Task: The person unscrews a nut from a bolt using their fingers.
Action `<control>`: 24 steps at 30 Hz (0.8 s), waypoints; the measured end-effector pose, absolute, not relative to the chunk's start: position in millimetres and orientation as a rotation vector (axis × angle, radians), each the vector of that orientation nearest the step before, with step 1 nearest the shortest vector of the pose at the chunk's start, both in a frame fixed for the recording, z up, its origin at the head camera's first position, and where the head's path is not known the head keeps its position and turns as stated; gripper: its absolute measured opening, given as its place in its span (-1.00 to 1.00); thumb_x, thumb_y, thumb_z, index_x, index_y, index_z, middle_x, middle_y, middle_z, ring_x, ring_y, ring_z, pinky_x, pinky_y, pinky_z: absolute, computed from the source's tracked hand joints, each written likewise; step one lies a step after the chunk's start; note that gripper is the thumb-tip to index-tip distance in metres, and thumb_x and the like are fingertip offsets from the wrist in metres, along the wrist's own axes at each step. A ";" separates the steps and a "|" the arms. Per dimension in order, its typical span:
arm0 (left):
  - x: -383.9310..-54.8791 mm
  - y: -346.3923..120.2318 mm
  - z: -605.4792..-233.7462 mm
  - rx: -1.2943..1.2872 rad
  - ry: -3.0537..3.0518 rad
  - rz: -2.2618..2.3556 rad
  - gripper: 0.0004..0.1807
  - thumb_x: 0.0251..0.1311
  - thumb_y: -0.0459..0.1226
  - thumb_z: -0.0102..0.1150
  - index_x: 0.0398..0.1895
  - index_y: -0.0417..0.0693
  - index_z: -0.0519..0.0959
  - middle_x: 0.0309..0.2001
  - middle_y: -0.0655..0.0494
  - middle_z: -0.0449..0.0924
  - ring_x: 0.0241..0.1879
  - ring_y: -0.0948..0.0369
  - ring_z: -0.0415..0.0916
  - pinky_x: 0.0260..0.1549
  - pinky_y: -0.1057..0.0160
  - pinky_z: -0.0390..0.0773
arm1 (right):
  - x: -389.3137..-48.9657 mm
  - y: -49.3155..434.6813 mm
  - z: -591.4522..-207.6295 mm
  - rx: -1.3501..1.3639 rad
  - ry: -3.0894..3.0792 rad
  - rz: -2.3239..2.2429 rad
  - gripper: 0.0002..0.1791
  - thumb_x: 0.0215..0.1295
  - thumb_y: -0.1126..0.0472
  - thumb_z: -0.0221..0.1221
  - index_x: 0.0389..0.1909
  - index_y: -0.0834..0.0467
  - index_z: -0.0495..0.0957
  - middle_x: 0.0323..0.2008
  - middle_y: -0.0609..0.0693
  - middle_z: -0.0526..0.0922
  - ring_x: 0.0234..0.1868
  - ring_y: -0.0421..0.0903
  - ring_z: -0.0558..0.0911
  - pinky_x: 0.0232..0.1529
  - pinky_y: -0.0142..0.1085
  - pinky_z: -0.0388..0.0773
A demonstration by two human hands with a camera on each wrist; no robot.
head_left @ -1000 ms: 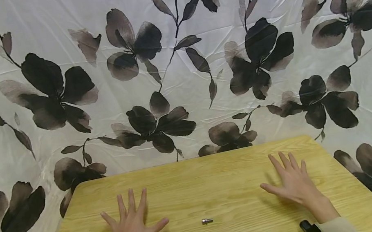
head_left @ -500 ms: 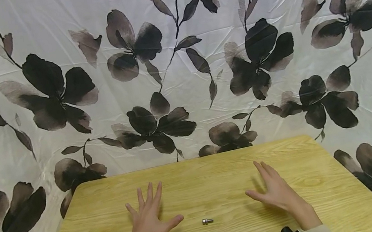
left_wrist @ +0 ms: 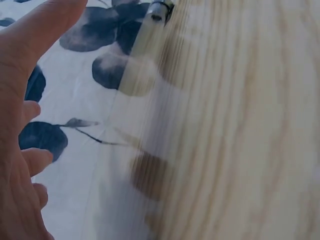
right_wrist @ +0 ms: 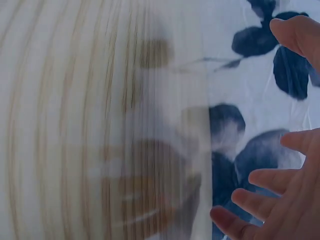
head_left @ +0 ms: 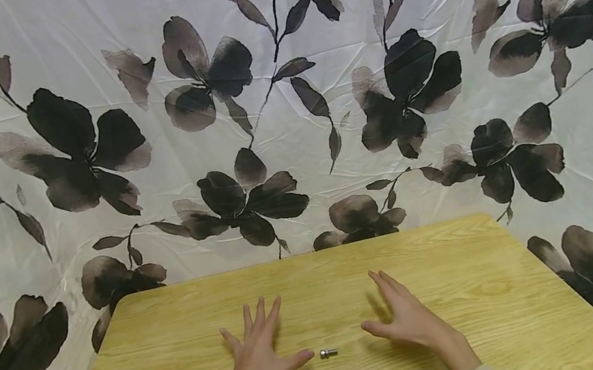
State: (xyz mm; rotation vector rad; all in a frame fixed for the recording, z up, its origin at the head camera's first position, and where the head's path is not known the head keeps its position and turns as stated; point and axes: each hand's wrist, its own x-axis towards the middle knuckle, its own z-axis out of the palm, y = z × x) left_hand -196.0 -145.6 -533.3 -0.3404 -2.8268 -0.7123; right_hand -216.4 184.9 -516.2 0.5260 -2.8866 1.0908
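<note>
We see 1 small, silvery metal bolt (head_left: 329, 352) lying on the yellow wood-grain tabletop (head_left: 150, 369). The bare left hand (head_left: 261, 362), fingers spread, grips nothing, its thumb just beside the bolt; the bare right hand (head_left: 412, 320), fingers extended, grips nothing either.

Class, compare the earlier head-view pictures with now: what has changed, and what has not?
The left hand moved right and the right hand moved left, both nearing the metal bolt. Neither took hold of anything. The bolt stayed in place on the table.
</note>
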 end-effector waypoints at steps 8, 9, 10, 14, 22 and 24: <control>-190.9 -134.2 -531.1 -0.379 -2.809 -0.845 0.24 -0.18 0.45 0.42 0.60 0.19 0.24 0.58 -0.15 0.19 0.56 -0.31 0.05 0.28 -0.69 -0.33 | -212.1 159.2 -518.9 0.637 -2.847 1.279 0.12 0.22 -0.18 0.38 0.66 0.06 0.00 0.59 0.26 0.11 0.58 0.31 0.15 0.45 0.33 0.20; -190.2 -133.4 -530.4 -0.372 -2.808 -0.851 0.23 -0.18 0.45 0.43 0.60 0.19 0.25 0.57 -0.14 0.22 0.54 -0.32 0.08 0.29 -0.69 -0.31 | -211.1 155.6 -519.1 0.656 -2.838 1.301 0.11 0.23 -0.15 0.39 0.65 0.09 0.00 0.59 0.26 0.13 0.57 0.31 0.17 0.45 0.33 0.20; -190.2 -132.1 -529.5 -0.368 -2.808 -0.857 0.22 -0.19 0.44 0.44 0.59 0.19 0.27 0.55 -0.12 0.27 0.53 -0.32 0.12 0.29 -0.69 -0.29 | -211.0 152.6 -519.2 0.676 -2.830 1.320 0.11 0.23 -0.12 0.39 0.65 0.11 -0.01 0.58 0.27 0.15 0.56 0.31 0.19 0.45 0.31 0.22; -190.2 -128.7 -528.1 -0.390 -2.808 -0.931 0.19 -0.19 0.40 0.48 0.56 0.16 0.32 0.49 -0.05 0.38 0.49 -0.30 0.21 0.31 -0.67 -0.24 | -208.0 143.1 -521.0 0.731 -2.799 1.388 0.09 0.25 -0.07 0.40 0.64 0.13 0.00 0.53 0.33 0.22 0.49 0.34 0.30 0.40 0.30 0.32; -191.5 -128.3 -534.6 -0.424 -2.804 -0.991 0.12 -0.16 0.33 0.53 0.52 0.16 0.37 0.36 0.04 0.55 0.39 -0.23 0.40 0.33 -0.65 -0.21 | -202.7 130.8 -530.1 0.782 -2.817 1.445 0.06 0.32 -0.07 0.37 0.65 0.11 -0.03 0.48 0.33 0.30 0.41 0.26 0.44 0.32 0.25 0.42; -191.6 -127.7 -537.1 -0.439 -2.789 -1.029 0.10 -0.15 0.29 0.56 0.51 0.15 0.39 0.31 0.02 0.59 0.37 -0.18 0.44 0.32 -0.66 -0.25 | -202.3 127.4 -531.3 0.788 -2.815 1.428 0.04 0.33 -0.06 0.37 0.64 0.15 0.00 0.43 0.33 0.37 0.34 0.22 0.50 0.28 0.20 0.47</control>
